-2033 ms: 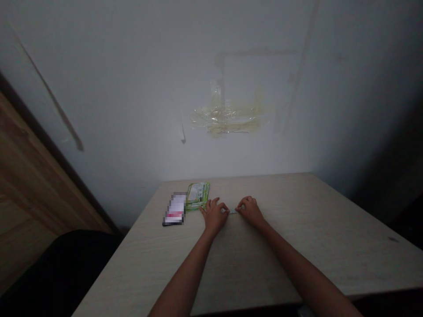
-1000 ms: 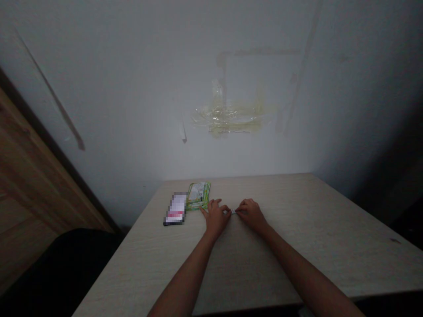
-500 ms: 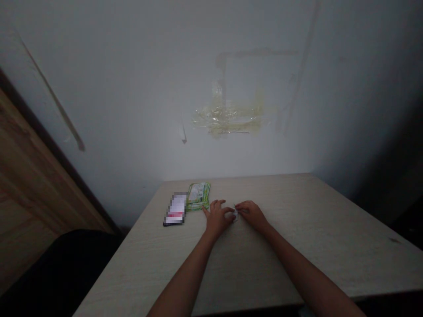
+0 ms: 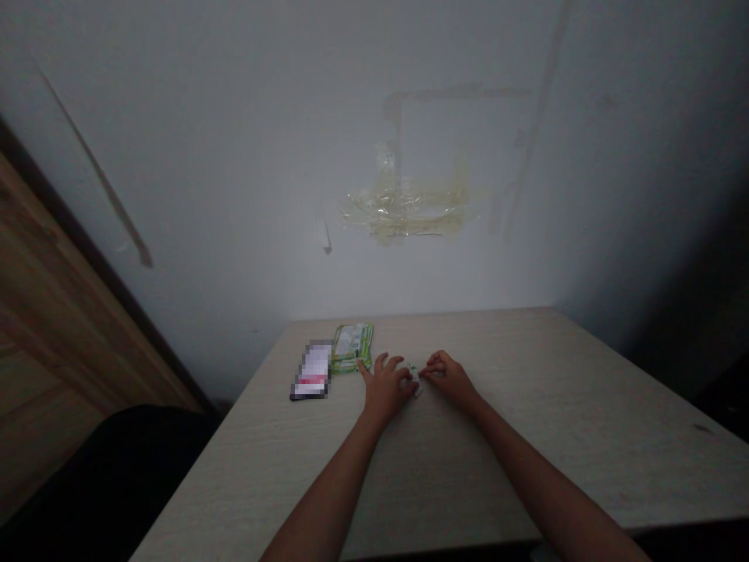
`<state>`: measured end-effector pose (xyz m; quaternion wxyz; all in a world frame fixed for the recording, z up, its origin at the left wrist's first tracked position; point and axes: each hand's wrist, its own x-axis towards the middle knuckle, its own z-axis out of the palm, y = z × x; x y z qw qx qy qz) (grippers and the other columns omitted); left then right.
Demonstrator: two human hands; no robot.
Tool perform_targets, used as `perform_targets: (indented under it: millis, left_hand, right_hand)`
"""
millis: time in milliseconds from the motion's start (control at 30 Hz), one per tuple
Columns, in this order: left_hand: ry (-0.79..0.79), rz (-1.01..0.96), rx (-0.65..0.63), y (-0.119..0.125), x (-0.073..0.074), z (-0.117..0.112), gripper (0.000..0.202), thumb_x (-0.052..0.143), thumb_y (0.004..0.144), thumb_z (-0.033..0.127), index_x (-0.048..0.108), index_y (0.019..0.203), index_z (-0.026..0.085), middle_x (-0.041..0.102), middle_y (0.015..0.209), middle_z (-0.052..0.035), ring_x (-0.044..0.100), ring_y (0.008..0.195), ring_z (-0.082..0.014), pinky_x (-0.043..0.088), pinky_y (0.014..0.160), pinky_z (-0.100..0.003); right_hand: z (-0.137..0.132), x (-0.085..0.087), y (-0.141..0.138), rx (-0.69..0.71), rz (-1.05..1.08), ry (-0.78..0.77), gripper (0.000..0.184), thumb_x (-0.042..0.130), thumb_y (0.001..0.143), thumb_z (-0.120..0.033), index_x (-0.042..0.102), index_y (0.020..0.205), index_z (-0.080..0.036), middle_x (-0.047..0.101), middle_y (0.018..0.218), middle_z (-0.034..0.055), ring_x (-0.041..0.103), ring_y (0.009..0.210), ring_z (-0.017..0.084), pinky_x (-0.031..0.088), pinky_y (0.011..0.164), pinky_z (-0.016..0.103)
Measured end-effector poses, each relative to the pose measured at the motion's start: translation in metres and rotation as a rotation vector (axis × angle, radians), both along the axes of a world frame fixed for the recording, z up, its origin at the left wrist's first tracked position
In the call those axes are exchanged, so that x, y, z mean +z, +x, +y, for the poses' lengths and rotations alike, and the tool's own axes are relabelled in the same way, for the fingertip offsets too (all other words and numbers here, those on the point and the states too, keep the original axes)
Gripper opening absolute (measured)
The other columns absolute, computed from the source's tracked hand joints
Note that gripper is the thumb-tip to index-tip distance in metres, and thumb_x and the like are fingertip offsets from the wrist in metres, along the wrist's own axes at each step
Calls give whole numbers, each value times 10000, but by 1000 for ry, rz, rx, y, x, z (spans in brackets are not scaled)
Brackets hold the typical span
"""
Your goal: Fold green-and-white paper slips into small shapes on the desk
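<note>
My left hand (image 4: 386, 386) pinches a small white-and-green piece (image 4: 415, 378), which looks like a folded packet, between thumb and index finger; its other fingers are spread. The fingers cover part of the piece. At its right edge is my right hand (image 4: 449, 378), thumb and index fingertips pressed together and the other fingers curled. Whether that pinch has hold of the edge or of something tiny, I cannot tell. Left of my left hand lies a pile of green-and-white printed packets (image 4: 353, 343), close to the thumb.
Beside the pile, a phone (image 4: 313, 371) with a blurred-out screen lies on the pale wooden table (image 4: 527, 437). A white wall (image 4: 246, 156) with tape scraps (image 4: 403, 211) rises behind the table. Something dark (image 4: 129, 460) stands by the left edge, near a wooden panel (image 4: 70, 289).
My right hand has drawn its fingers into a tighter curl at the piece's edge. More green shows on the piece. My left hand keeps about the same place.
</note>
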<state>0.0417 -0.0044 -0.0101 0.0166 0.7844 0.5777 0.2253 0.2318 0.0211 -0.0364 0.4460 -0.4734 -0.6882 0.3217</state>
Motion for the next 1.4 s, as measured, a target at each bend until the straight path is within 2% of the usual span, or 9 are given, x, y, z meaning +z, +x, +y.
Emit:
perform_targets:
  millis: [167,333,500,667,900,1200,1400]
  left_hand:
    - [-16,-11,-82,-1,-6,5,200,629,809,421,660,1003,381,604,1304,54,327,1361,-299,-62,1077,-721]
    - [-78,-27,-59,-3,-9,8,349,610,816,452,597,1163,416,652,1247,35,304,1390,-286,-121,1065,-712]
    - [-117,13,-23,-3,-4,5,343,569,822,531,616,1159,479,592,1335,59,242,1420,-310,-106,1083,-690]
    - [-67,30,19,-2,-5,3,337,570,793,587,625,1120,533,497,1426,85,190,1431,-355,-62,1070,-721]
    - [-59,35,52,-3,-11,6,359,582,771,613,619,1122,546,440,1469,71,198,1421,-374,-95,1039,-741]
    - [-113,42,56,-3,-9,5,366,570,788,594,604,1149,544,414,1485,66,197,1419,-354,-53,1061,-727]
    - [-134,39,67,-3,-9,5,414,574,784,602,571,1193,540,410,1486,60,220,1405,-358,4,1042,-760]
  right_hand:
    - [-2,3,1,21,-4,-8,207,612,766,-321,475,897,-239,739,852,24,706,869,206,501,827,358]
    - [-5,7,2,35,2,-13,221,633,757,-323,481,889,-231,738,838,31,709,846,211,508,817,364]
    - [-7,9,3,81,11,-32,221,650,737,-296,502,887,-226,736,819,29,713,814,209,520,786,355]
    - [-6,10,3,80,-41,-25,202,656,736,-305,509,851,-228,723,797,13,708,814,206,518,763,338]
    - [-5,9,0,32,-107,30,170,642,760,-283,521,863,-223,693,865,7,700,817,181,502,800,322]
    - [3,6,-6,-87,-186,89,140,650,766,-260,535,841,-233,700,821,-7,673,844,183,467,790,299]
    - [5,10,-14,-172,-265,132,115,634,782,-228,541,849,-230,713,841,10,664,859,192,445,812,313]
